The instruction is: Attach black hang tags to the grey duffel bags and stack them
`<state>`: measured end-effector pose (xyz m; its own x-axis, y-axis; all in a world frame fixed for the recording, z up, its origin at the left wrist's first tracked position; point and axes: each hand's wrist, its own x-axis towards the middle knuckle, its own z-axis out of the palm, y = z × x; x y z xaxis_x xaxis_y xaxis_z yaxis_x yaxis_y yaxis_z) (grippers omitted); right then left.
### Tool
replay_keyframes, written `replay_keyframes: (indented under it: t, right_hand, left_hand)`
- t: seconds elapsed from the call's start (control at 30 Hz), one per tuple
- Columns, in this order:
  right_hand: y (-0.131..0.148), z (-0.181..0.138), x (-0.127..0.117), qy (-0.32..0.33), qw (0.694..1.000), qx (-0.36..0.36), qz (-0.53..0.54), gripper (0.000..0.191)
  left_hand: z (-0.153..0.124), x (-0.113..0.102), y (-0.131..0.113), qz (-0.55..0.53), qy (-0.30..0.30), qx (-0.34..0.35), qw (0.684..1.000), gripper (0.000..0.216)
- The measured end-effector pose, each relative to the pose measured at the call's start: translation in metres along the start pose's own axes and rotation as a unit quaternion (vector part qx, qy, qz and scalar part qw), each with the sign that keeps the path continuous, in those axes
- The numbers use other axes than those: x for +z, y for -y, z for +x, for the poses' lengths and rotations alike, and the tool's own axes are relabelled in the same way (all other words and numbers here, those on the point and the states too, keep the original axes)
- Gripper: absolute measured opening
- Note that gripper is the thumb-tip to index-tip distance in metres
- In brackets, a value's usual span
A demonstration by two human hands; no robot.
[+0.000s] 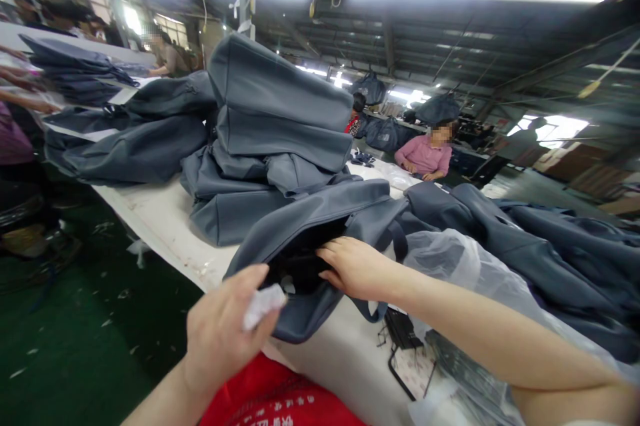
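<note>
A dark blue-grey bag (320,209) lies on the white table in front of me, its mouth gaping towards me with a black inside. My left hand (227,329) is closed on a crumpled piece of white paper (264,305) beside the bag's left rim. At the right of the opening is my right hand (357,268), its fingers bent over the rim and reaching partly inside; whether they grip the cloth is hidden. A small pale scrap (287,284) shows within the bag.
Stacked blue-grey bags (280,99) rise behind, and more bags (525,246) lie at right. Clear plastic sheeting (465,263) and black tags (403,329) sit near my right forearm. A person in a pink top (425,156) is across the table (150,213).
</note>
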<state>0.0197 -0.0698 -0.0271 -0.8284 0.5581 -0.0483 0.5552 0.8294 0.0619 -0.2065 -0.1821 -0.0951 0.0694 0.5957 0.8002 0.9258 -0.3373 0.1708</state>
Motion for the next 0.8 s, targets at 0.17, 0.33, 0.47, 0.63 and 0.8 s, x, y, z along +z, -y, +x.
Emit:
replay_keyframes:
  t: [0.17,0.33,0.47,0.63,0.8]
  right_hand:
    - [-0.006,-0.008,0.000,-0.021,1.000,-0.006,0.003,0.037]
    - [-0.024,-0.017,-0.001,-0.065,0.998,-0.003,-0.010,0.034]
    - [-0.040,-0.018,-0.023,-0.154,0.987,0.036,-0.005,0.039]
    - [-0.059,-0.023,-0.038,-0.180,0.983,0.032,0.006,0.034]
    - [-0.072,-0.034,-0.020,-0.179,0.984,-0.011,0.015,0.042]
  left_hand:
    - [-0.042,0.013,-0.045,0.020,0.228,0.104,0.968,0.044]
    - [-0.042,0.024,-0.021,0.031,0.232,0.097,0.967,0.043]
    - [0.015,0.017,0.014,-0.026,0.185,-0.014,0.982,0.028]
    - [0.082,0.005,0.028,-0.096,0.288,-0.067,0.951,0.031]
    - [0.121,0.015,0.007,-0.189,0.405,-0.021,0.895,0.029]
